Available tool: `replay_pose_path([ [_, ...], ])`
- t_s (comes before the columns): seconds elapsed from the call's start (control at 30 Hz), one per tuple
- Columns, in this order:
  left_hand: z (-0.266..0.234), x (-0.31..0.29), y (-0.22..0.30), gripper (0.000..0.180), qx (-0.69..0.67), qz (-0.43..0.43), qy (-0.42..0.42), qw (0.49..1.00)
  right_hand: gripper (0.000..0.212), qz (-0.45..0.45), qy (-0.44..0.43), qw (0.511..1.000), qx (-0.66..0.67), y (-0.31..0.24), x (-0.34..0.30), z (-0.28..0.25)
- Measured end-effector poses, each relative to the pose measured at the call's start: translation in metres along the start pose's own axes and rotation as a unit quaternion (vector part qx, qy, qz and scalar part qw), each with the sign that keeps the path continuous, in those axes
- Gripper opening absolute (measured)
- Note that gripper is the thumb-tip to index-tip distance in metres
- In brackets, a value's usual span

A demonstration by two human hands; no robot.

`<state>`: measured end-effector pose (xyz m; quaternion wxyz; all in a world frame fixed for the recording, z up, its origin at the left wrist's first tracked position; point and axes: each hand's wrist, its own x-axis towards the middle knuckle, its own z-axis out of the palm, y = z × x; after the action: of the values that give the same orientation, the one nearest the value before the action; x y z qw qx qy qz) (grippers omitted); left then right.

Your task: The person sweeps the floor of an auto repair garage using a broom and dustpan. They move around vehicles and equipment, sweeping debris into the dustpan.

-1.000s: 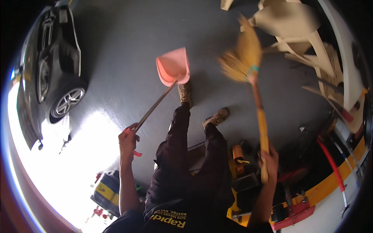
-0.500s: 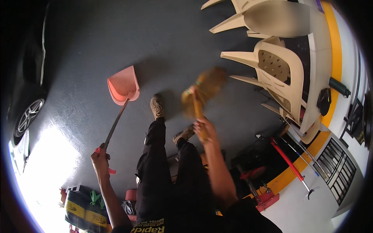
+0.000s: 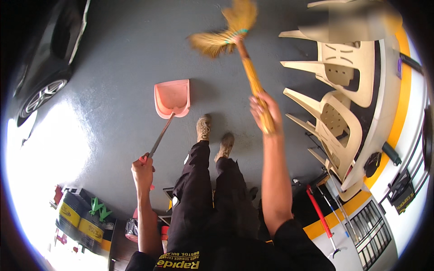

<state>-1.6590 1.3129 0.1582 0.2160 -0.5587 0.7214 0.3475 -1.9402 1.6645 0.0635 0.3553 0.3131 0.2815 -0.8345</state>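
My left hand (image 3: 143, 173) is closed round the long handle of a pink dustpan (image 3: 173, 97). The pan lies on the dark grey floor, left of my shoes, with its wide mouth facing away from me; I see nothing clearly lying in it. In my right hand (image 3: 267, 113) is the yellow handle of a soft straw broom (image 3: 239, 34). Its bristles fan out in two tufts, bound with a green band, and stretch far ahead of me. They are blurred by motion, and I cannot tell if they touch the floor.
Beige plastic chairs (image 3: 339, 113) line the right side by a wall with a yellow stripe. A dark car (image 3: 49, 54) stands at the left. Behind me are a red pole tool (image 3: 319, 212) and black-and-yellow containers (image 3: 81, 221).
My right hand has swung the broom forward, away from my feet. The dustpan and my left hand sit further right in view, and the chairs appear lower as my view shifted.
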Motion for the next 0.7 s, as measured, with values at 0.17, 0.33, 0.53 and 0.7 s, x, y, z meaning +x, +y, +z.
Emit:
replay_pose_path([
  [0.17, -0.002, 0.004, 0.000, 0.035, 0.003, -0.009, -0.001, 1.000, 0.046, 0.037, 0.215, 0.961, -0.173, -0.021, -0.189, -0.005],
  [0.33, 0.001, 0.006, 0.016, 0.037, 0.013, -0.010, 0.003, 1.000, 0.030, 0.087, 0.343, 0.907, -0.229, -0.035, -0.213, -0.021],
  [0.53, 0.004, 0.010, 0.022, 0.044, -0.001, -0.033, 0.019, 0.999, 0.013, 0.120, 0.206, 0.968, -0.076, -0.028, -0.006, -0.065],
  [0.7, 0.006, 0.011, 0.011, 0.045, 0.019, -0.042, 0.018, 0.999, 0.016, 0.050, 0.103, 0.992, -0.047, -0.025, 0.174, 0.085],
])
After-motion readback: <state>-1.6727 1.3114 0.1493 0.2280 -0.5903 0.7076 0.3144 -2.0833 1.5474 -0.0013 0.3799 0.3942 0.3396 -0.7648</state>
